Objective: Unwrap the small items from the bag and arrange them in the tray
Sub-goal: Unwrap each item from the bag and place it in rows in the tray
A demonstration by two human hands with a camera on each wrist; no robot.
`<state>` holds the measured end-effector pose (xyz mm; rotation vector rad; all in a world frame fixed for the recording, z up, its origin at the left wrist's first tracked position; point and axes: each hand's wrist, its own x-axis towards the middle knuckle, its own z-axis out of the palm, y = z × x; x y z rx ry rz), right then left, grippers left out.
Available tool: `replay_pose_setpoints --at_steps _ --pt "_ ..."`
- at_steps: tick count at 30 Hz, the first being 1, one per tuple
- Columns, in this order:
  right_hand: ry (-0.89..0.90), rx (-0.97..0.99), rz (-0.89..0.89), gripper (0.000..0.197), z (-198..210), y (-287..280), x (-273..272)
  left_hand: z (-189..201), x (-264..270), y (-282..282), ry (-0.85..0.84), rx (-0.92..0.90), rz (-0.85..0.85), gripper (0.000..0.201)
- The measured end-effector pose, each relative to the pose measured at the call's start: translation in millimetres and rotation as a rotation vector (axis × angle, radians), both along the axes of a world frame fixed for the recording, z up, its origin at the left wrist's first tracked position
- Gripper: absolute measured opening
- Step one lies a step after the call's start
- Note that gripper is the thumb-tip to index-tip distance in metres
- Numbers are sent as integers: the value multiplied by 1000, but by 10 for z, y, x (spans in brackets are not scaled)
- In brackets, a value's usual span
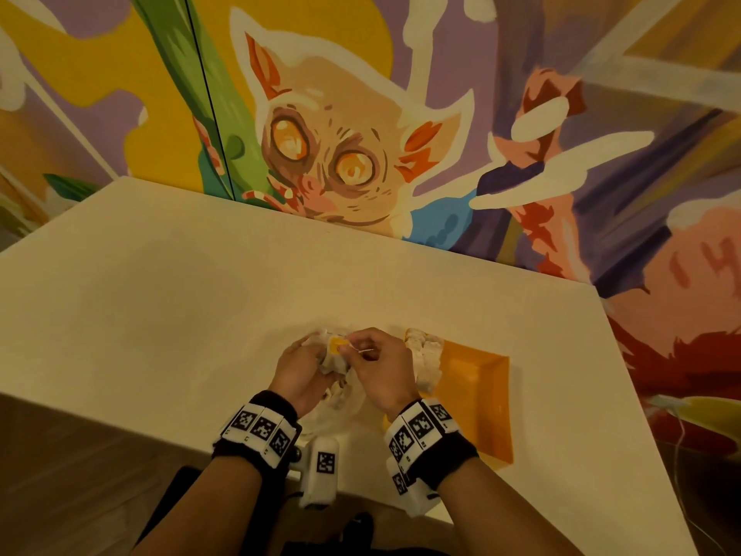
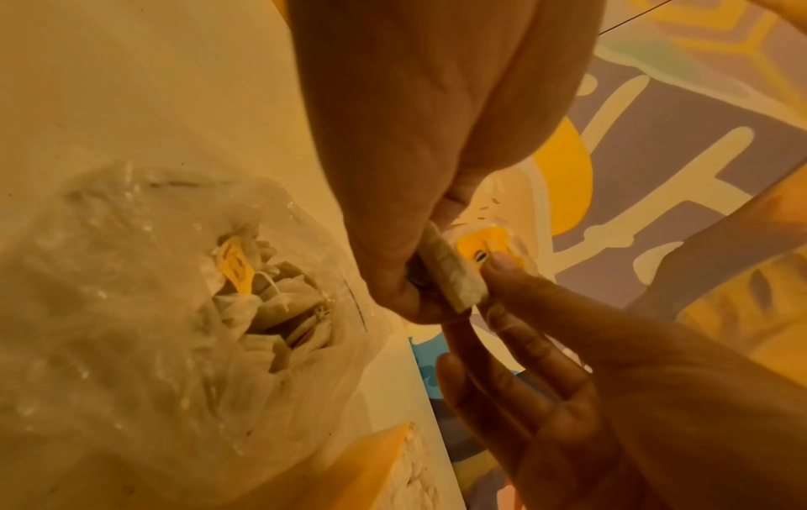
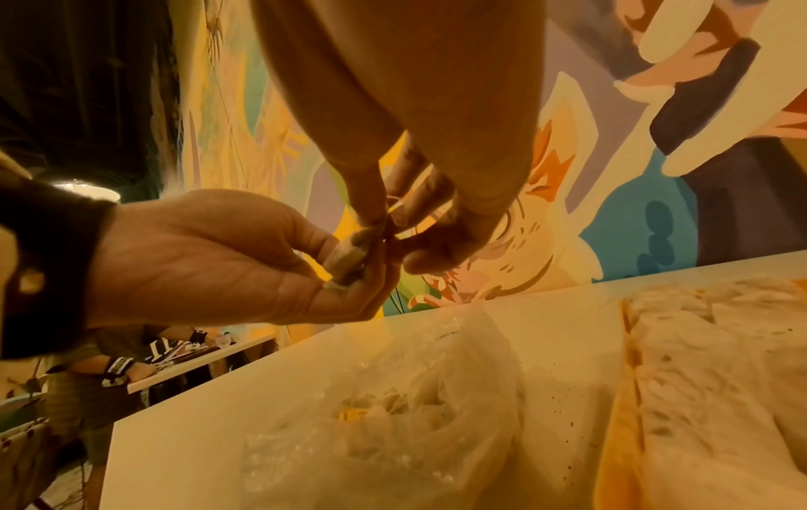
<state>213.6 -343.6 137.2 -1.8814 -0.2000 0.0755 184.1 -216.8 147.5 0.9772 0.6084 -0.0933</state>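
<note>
The tea bag (image 2: 454,272) sits pinched edge-on in my left hand (image 1: 298,365), held above the table (image 1: 160,282) at about 9 o'clock of the tray (image 1: 481,395). My right hand (image 1: 383,365) pinches its yellow tag (image 2: 484,246) and thin string (image 1: 363,349), so I judge I'm mid-unwrap, freeing the string from one item. Next I'd need a gentle pull to unwind it without tearing the paper, then a carry toward 3 o'clock to lay it beside the pale row (image 1: 425,359) already along the tray's left wall. The left wrist view gives me what the head view hides: the bag (image 2: 131,310) lying open below with more tea bags inside. The right wrist view shows both pinches from the side, though the string's winding is, I think, too blurred to read.
</note>
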Motion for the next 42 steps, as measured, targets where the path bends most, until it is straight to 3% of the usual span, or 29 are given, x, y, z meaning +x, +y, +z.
replay_pose_setpoints --at_steps 2,6,8,11,14,19,23,28,35,42 --pt "-5 -7 1 4 20 2 10 -35 15 15 -5 -67 -20 30" --pt "-34 -46 -55 12 14 6 21 -6 34 68 -88 -147 -114 18" --pt "-31 -56 -91 14 18 -7 49 -1 29 94 -119 -14 -175 15" --pt "-14 -35 -105 4 65 -23 78 -17 13 112 -186 332 -249 14" --pt "-22 -21 -124 2 100 -29 71 -11 22 119 -235 589 -238 7" --pt "-79 -175 -69 10 86 -54 58 -28 64 164 -326 853 -188 10" --pt "-45 -161 -80 7 64 -55 62 -25 96 190 -336 1001 -220 15" --pt "-47 -296 41 13 1 -35 52 38 111 162 -343 1070 -150 15" --pt "-34 -202 22 5 99 -82 90 4 88 164 -373 1111 -205 16" --pt "-2 -271 58 13 49 -120 69 -1 86 157 -393 1102 -191 17"
